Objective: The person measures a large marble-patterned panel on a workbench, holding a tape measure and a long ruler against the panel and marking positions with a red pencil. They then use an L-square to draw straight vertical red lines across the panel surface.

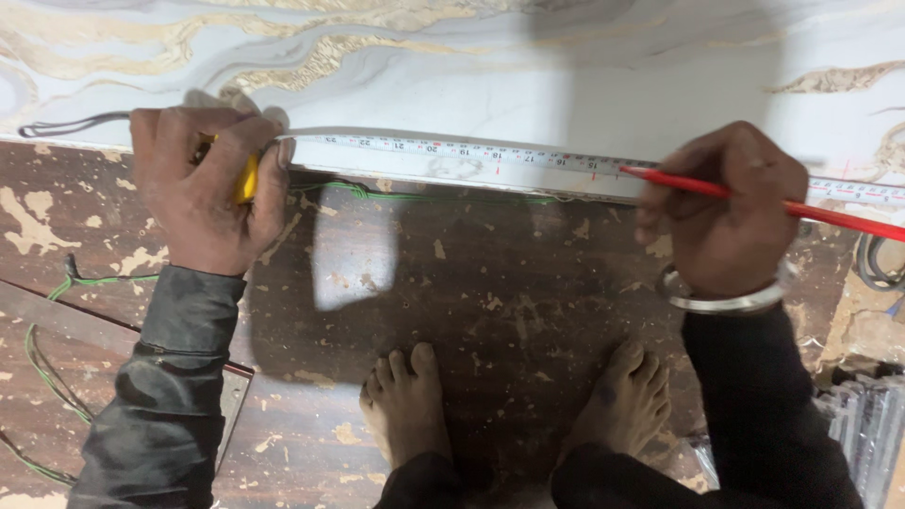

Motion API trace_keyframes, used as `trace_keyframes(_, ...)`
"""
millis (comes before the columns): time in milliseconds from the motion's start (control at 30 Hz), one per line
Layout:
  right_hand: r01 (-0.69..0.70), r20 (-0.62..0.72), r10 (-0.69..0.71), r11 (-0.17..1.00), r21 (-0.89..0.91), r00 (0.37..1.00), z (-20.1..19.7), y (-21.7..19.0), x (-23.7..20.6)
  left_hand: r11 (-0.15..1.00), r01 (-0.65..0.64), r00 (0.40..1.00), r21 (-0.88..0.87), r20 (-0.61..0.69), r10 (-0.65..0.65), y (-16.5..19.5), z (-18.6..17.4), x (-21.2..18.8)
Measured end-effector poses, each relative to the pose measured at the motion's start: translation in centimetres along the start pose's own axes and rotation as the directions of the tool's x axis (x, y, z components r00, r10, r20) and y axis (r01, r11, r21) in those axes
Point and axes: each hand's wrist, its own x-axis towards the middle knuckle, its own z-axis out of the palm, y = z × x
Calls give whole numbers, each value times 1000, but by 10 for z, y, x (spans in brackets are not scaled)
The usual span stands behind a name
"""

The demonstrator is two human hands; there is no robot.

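Head view, looking down. The left hand point(203, 188) closes its grip around the yellow tape case point(247, 179), pressing it to the edge of a marbled slab point(528, 85). The tape point(471, 151) runs rightward from the case, lying flat along that edge and passing out of view at the right. The right hand point(731, 212) pinches a red pencil point(754, 196) between its fingers, tip resting on the tape near its middle (the exact graduation is too small to read with confidence). A metal bangle point(721, 300) circles the right wrist. Green wire point(415, 196) trails just below the slab edge, over a dark, plaster-spattered floor point(490, 302); two bare feet point(509, 396) stand between the arms.

Step in hand, by judgement: measuring along the slab edge, with the pencil set to mark a length. The next move would call for keeping the tape taut and unmoved under the left hand while the pencil tip slips off the tape onto the slab face; any drift of the case would falsify the mark.
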Motion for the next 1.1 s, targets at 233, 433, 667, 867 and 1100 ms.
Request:
trace_keyframes(233,-18,-134,8,997,-78,991,-30,-6,-21,1000,6,1000,-26,8,-5,7,-5,1)
trace_keyframes(433,-28,-121,-2,969,-246,993,-20,-15,-23,1000,22,999,-15,25,-22,4,-4,1)
trace_keyframes(667,-16,0,17,915,-403,1000,-6,-19,-11,1000,15,999,-4,32,-15,2,-3,-3)
trace_keyframes(867,-34,42,58,898,-439,997,-3,-20,-7,1000,9,999,-4,33,-9,1,-4,-3)
trace_keyframes(1100,-28,44,56,881,-472,997,1,-22,-6,1000,22,999,5,36,-22,2,-3,-3)
